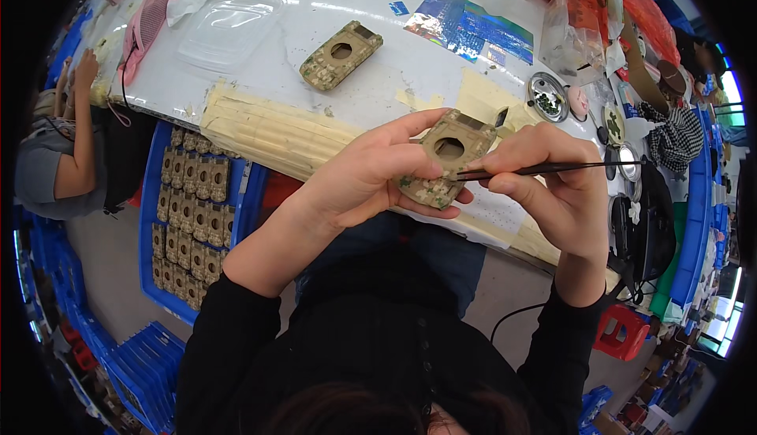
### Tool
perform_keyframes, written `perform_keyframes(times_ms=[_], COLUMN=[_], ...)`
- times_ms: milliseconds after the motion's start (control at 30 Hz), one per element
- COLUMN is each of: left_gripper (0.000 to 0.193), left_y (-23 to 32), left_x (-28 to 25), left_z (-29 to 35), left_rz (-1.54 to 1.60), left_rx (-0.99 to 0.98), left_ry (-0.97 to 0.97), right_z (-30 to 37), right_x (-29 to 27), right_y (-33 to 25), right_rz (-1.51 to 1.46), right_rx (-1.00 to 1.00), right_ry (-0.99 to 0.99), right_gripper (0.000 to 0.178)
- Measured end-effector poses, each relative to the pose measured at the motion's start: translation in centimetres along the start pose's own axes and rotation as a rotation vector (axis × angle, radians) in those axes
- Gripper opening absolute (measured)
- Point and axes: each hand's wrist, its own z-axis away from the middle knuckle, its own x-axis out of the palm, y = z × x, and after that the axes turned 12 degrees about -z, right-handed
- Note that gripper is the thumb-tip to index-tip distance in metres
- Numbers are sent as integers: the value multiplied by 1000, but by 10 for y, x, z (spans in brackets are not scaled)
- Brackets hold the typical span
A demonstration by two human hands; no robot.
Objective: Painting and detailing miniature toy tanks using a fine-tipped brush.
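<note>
Camouflage-patterned casing (443, 169) is sitting pinched between the left hand's (371, 179) thumb and fingers, while the right hand (552, 179) is gripping a thin black brush (544, 169), tip touching the casing's edge; a steady, braced wrist should be keeping strokes fine.

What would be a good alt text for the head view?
The left hand holds a camouflage-patterned plastic piece with a round hole, while the right hand touches it with a thin black brush. A similar piece lies on the white table.
</note>
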Motion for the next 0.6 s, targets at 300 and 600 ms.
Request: perform_keyframes(times_ms=[300, 600], left_gripper=[70, 71], left_y=[0, 0], left_x=[1, 2], left_z=[0, -1], left_rz=[-5, 6], left_rx=[-4, -5], left_ry=[25, 28], right_z=[1, 2], right_x=[2, 0], right_y=[1, 2], right_rz=[-34, -13], right_rx=[16, 8], right_ry=[39, 26], right_gripper=[9, 8])
